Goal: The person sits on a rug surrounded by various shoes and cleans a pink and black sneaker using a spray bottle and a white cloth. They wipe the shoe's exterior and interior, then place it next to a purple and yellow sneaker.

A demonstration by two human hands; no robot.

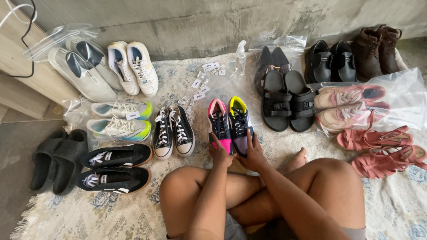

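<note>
Pink, navy and yellow colour the pair of multicoloured lace-up sneakers point(229, 126) that stands side by side on the cream floral-patterned rug point(391, 209), directly ahead of the person's crossed bare legs. The left hand point(219, 154) rests its fingers on the heel of the pink-toed shoe of that pair, and the right hand point(254, 153) presses against the heel of the yellow-tongued one; both hands are touching the shoes with fingers spread rather than closed around them, so neither shoe is lifted.

Just to the left of the pair stands a pair of black canvas sneakers with white laces point(173, 130), and beyond those lie white-and-green running shoes in a clear plastic bag point(119, 122), black low sneakers with tan soles point(114, 167) and dark rubber clogs point(58, 160) at the rug's edge. White leather sneakers point(133, 66) sit near the concrete wall point(213, 22).

To the right are black strapped sandals point(288, 101), black leather shoes point(331, 61), brown lace-up boots point(377, 48), pale pink sneakers in a clear bag point(351, 104) and coral strappy sandals point(384, 149). Small white paper tags point(202, 84) are scattered on the rug behind the multicoloured pair.
</note>
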